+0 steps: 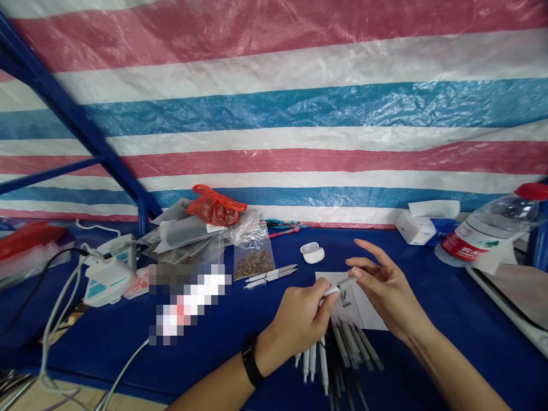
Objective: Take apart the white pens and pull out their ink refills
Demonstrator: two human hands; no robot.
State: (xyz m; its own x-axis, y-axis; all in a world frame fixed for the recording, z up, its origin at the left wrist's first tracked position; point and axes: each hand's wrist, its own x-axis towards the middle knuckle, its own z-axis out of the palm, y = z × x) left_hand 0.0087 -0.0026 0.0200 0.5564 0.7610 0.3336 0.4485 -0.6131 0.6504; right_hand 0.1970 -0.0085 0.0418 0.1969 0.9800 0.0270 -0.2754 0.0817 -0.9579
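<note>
Left hand, head view: the left hand is pinching a white pen between thumb and curled fingers, leaving no gap; a black band is circling its wrist.
Right hand: the right hand is closing thumb and forefinger on the pen's grey end, while the other fingers are fanning out loosely.
Pen: it is hanging tilted between both hands, above a white sheet that is lying right of the middle of the blue tabletop.
Loose parts: grey tubes and white pen pieces are lying in a fan below the hands, pointing toward the near edge.
Finished-looking pair: two pens are resting side by side, left of the hands.
Far edge: a clear bag of brown bits, an orange-red bag and a white case are sitting on that side.
Far right corner: a tissue pack is standing just beside a red-capped bottle.
Left edge: white power strips are trailing cables.
</note>
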